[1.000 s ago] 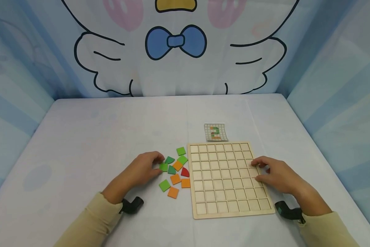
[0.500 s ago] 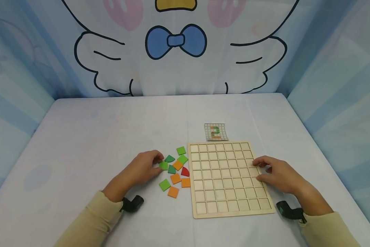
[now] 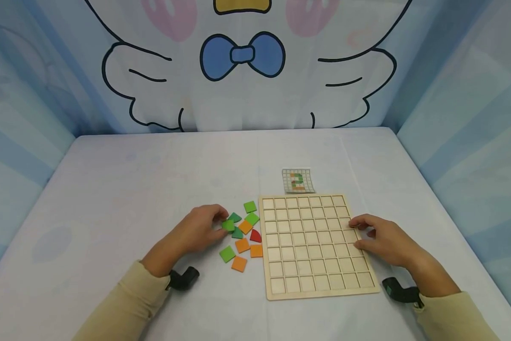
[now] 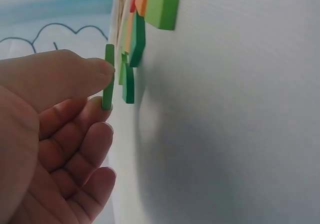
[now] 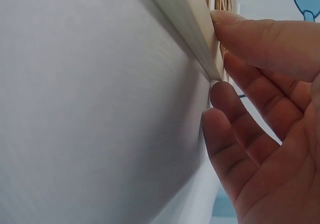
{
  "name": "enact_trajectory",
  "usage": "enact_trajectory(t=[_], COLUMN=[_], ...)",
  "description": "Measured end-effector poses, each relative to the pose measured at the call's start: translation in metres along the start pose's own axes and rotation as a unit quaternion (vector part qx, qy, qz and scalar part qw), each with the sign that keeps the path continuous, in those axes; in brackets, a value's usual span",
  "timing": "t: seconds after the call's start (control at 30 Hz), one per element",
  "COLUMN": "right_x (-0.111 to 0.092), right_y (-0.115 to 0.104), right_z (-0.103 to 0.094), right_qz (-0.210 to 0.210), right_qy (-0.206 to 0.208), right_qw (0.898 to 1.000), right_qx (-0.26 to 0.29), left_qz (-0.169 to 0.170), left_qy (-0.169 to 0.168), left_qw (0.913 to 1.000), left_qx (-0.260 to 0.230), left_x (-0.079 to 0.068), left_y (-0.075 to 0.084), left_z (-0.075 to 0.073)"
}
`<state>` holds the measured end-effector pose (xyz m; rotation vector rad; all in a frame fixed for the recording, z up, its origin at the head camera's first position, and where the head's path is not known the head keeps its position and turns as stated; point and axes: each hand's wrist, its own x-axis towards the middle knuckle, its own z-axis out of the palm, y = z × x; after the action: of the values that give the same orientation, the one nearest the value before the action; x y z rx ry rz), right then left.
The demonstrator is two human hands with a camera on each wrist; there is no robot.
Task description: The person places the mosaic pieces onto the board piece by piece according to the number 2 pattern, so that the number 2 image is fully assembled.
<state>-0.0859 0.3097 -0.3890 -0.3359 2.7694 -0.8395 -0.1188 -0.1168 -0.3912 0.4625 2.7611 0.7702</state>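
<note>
While left hand point(image 3: 197, 230) pinches green tile point(image 4: 108, 79) | right hand point(image 3: 383, 241), fingers apart, touches right rim of compartmented board point(image 3: 313, 242) | loose tiles point(image 3: 242, 245) lie outside, beside its left edge

Coloured "2" point(image 3: 297, 181) on card point(image 3: 308, 183)

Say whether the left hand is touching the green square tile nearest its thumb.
Touching. The left wrist view shows the left hand pinching the green square tile between thumb and fingertip, with no gap.
</note>
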Motion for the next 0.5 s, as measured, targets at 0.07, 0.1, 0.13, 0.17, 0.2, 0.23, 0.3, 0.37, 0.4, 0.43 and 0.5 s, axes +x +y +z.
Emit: enact_trajectory(t=[0.07,0.1,0.13,0.17,0.2,0.23,0.3,0.37,0.4,0.43,0.5], right_x=[0.0,0.0,0.0,-0.001,-0.001,-0.001,-0.001,-0.001,-0.001,-0.001,-0.001], right_y=[0.0,0.0,0.0,-0.001,-0.001,-0.001,-0.001,-0.001,-0.001,-0.001,-0.001], right_z=[0.0,0.0,0.0,0.0,0.0,0.0,0.0,0.0,0.0,0.0,0.0], right_qz=[0.001,0.002,0.002,0.003,0.004,0.004,0.007,0.009,0.009,0.009,0.008], right_qy=[0.001,0.002,0.003,0.003,0.004,0.004,0.005,0.006,0.006,0.006,0.006], right_qw=[1.0,1.0,1.0,1.0,1.0,1.0,1.0,1.0,1.0,1.0,1.0], right_qx=[0.002,0.003,0.003,0.004,0.003,0.004,0.002,0.001,-0.001,-0.002,-0.001], left_qz=[0.004,0.005,0.005,0.005,0.005,0.005,0.003,0.002,0.002,0.002,0.004], left_qy=[0.002,0.004,0.004,0.005,0.005,0.005,0.002,-0.003,-0.006,-0.008,-0.011], left_qw=[1.0,1.0,1.0,1.0,1.0,1.0,1.0,1.0,1.0,1.0,0.9999], left_qx=[0.001,0.002,0.003,0.004,0.005,0.005,0.003,-0.001,-0.002,-0.005,-0.009], left_x=[0.001,0.002,0.003,0.004,0.005,0.006,0.009,0.011,0.013,0.014,0.018], left_y=[0.003,0.005,0.006,0.008,0.01,0.012,0.016,0.019,0.021,0.023,0.026], left_z=[-0.002,-0.002,-0.003,-0.004,-0.004,-0.004,-0.005,-0.004,-0.004,-0.004,-0.003])
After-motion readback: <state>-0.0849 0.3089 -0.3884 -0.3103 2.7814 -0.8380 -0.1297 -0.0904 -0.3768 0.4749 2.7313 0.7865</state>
